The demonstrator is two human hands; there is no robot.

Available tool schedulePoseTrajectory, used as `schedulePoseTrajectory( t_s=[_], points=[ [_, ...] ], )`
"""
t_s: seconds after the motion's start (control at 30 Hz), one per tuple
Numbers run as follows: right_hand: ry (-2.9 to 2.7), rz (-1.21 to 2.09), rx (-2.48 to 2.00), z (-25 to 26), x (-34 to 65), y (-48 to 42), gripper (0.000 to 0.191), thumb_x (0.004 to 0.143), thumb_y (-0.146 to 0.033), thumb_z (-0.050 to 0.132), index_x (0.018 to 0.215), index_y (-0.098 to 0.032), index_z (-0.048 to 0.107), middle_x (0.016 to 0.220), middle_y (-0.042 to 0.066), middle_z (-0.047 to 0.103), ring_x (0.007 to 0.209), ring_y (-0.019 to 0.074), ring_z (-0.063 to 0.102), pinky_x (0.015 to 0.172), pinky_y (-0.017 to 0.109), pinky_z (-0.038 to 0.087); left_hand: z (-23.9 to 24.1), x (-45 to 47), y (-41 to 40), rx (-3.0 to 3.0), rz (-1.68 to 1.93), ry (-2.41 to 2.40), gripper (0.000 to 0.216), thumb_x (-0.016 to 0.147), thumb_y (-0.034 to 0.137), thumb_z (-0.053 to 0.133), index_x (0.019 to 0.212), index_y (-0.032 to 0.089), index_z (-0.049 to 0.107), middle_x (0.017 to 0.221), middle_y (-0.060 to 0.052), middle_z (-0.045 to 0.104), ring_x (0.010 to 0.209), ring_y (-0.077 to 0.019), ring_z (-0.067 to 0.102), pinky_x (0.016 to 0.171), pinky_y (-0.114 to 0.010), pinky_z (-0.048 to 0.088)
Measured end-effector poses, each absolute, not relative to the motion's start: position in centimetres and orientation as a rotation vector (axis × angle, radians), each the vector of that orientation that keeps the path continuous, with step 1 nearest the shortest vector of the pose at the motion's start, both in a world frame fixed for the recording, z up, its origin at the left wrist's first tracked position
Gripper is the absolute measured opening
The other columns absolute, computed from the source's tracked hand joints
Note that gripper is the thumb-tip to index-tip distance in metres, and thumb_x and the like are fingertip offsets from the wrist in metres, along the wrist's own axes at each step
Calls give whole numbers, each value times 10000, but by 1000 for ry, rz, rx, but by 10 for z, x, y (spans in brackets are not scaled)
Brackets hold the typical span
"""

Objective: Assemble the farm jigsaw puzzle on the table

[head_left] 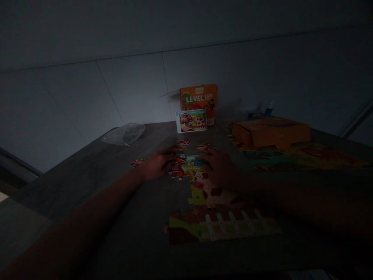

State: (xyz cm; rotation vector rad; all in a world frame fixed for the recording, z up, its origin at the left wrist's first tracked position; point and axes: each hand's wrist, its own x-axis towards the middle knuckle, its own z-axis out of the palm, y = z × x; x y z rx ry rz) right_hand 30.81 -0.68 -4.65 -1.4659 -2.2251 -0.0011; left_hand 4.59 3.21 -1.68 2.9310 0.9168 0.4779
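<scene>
Cow jigsaw puzzle (pixel 199 196), part-joined on the table (pixel 140 221), stretches toward me from my right hand (pixel 220 167), barn pieces (pixel 176 170) just right of my left hand (pixel 157 166); whether either grips, I cannot tell.

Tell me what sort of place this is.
Likely a dim indoor room, perhaps a play area: a partly assembled jigsaw puzzle, an orange "LEVEL UP!" box and a wall behind suggest this.

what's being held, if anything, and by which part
The left hand is at a small puzzle piece, the right hand at the right side of a teal piece; whether either is gripped cannot be told in this dim light.
</scene>
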Motion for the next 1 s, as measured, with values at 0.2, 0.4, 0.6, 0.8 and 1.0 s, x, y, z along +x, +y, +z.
schedulePoseTrajectory(
  t_s=[0.2, 0.4, 0.6, 0.8, 1.0],
  points=[
    [-2273, -46, -1454, -44, 308, -9, 296, 881, -195, 533, 1139, -206, 679, 1194, 142, 578, 1152, 313, 520, 922, 488, 459, -17, 44, 32, 2912, 457, 902, 367, 963, 182, 431, 1250, 228, 655, 1395, -115, 524, 1293, -256, 503, 1088, -445, 433],
    [-2237, -57, -1457, -46, 308, -8, 273, 877, -194, 546, 1103, -240, 690, 1176, 125, 586, 1118, 300, 541, 934, 484, 451, -19, 43, 34, 2912, 459, 896, 391, 960, 163, 436, 1282, 260, 634, 1407, -92, 506, 1281, -244, 507, 1089, -433, 429],
    [-2185, 34, -1426, -45, 308, -7, 286, 834, -164, 561, 1089, -211, 680, 1221, 134, 595, 1148, 310, 543, 970, 501, 434, -19, 38, 37, 2926, 428, 1121, 399, 932, 154, 439, 1247, 246, 666, 1244, -119, 582, 1157, -262, 563, 1020, -442, 475],
    [-1868, 179, -1474, -31, 328, 20, 364, 805, -96, 496, 1132, -162, 640, 1131, 117, 673, 1048, 247, 619, 922, 372, 479, -25, 29, 45, 3021, 441, 1242, 400, 924, 161, 430, 1232, 240, 671, 1155, -123, 637, 1106, -280, 560, 995, -493, 456],
    [-1964, 149, -1668, -28, 349, 49, 323, 839, -209, 569, 1134, -166, 694, 1168, 119, 691, 1071, 273, 634, 909, 378, 482, -29, 25, 49, 2976, 473, 1400, 374, 937, 217, 434, 1230, 200, 665, 1119, -141, 646, 1100, -284, 564, 984, -499, 458]
  ],
)
